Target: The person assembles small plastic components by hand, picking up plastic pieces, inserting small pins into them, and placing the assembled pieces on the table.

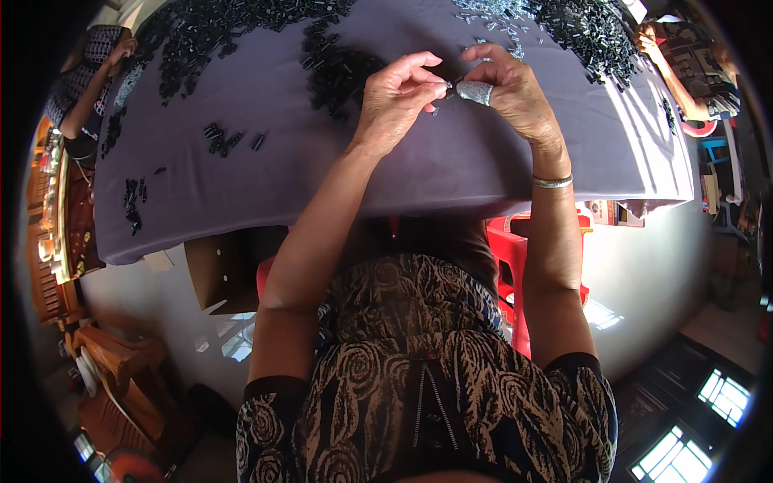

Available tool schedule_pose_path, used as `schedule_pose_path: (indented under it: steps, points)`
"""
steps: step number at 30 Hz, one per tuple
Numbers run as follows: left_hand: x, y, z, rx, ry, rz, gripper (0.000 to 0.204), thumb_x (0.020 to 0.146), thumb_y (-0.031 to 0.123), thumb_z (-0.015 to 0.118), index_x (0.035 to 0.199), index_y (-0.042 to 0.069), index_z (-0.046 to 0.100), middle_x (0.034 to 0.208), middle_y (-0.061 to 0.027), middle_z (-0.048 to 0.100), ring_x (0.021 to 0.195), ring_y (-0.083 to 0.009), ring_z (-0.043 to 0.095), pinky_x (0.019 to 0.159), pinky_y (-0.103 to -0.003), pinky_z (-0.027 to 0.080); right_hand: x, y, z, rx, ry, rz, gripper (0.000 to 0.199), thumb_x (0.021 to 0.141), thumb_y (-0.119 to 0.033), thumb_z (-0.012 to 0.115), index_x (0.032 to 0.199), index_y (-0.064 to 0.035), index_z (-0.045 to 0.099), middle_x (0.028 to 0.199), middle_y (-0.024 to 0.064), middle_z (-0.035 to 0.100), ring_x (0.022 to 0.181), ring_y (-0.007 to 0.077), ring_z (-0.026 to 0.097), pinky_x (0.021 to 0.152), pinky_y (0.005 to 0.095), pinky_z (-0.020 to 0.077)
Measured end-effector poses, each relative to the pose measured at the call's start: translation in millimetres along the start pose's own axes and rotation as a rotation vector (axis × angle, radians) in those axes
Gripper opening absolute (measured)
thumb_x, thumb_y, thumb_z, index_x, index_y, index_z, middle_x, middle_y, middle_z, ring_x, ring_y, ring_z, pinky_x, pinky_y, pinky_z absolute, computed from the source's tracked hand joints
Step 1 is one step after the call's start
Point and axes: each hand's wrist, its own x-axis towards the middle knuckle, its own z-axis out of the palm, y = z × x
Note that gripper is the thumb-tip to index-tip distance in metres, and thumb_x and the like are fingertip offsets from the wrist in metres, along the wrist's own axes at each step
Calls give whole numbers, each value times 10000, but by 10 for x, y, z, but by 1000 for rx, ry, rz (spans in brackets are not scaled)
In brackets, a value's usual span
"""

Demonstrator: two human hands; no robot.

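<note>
I am holding both hands raised together over the purple-covered bench (241, 105). My left hand (394, 101) is pinching a tiny dark part (445, 85) at its fingertips, pointing it rightward at my right hand (511, 92), whose thumb is wearing a silvery thimble-like cap (475, 92). The part is sitting between the two hands, nearly touching the cap; I cannot tell its long axis. Heaps of small black parts (338, 72) are lying just beyond.

A matt grey cloth (451, 161) is spread over the table. Small glossy black plastic-looking parts (338, 72) are scattered on it. A shiny metal thimble (475, 92) is worn on the right hand (515, 92), a polished metal bangle (552, 182) at the wrist. A red glossy plastic stool (511, 258) is seen near.
</note>
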Motion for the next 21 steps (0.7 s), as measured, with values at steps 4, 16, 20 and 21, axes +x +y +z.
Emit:
schedule_pose_path:
  steps: [4,16,20,21]
  points:
    - [17,-36,5,-31,37,29,304,815,-8,633,1111,24,575,845,-70,651,753,-112,618,593,-230,499,34,81,-25,-245,230,-81,311,786,-108,695,1068,-41,580,783,59,659,682,100,582,628,255,473]
    - [28,-76,-12,-39,49,62,335,816,-31,615,1141,23,555,846,-69,635,761,-122,616,585,-243,506,57,18,288,-307,129,-127,158,853,-201,633,845,-43,634,584,48,519,544,111,427,525,284,390]
    - [17,-71,-27,-99,37,44,344,825,-36,595,1160,25,551,855,-58,621,769,-121,602,611,-257,507,67,37,285,-249,120,-158,117,845,-160,630,822,-47,647,602,25,543,561,87,440,525,265,385]
    - [15,-66,-29,-134,17,19,347,832,-22,594,1172,31,552,865,-48,616,773,-117,591,632,-265,502,63,37,266,-223,94,-154,107,843,-146,628,813,-46,651,612,16,554,569,82,446,530,258,385]
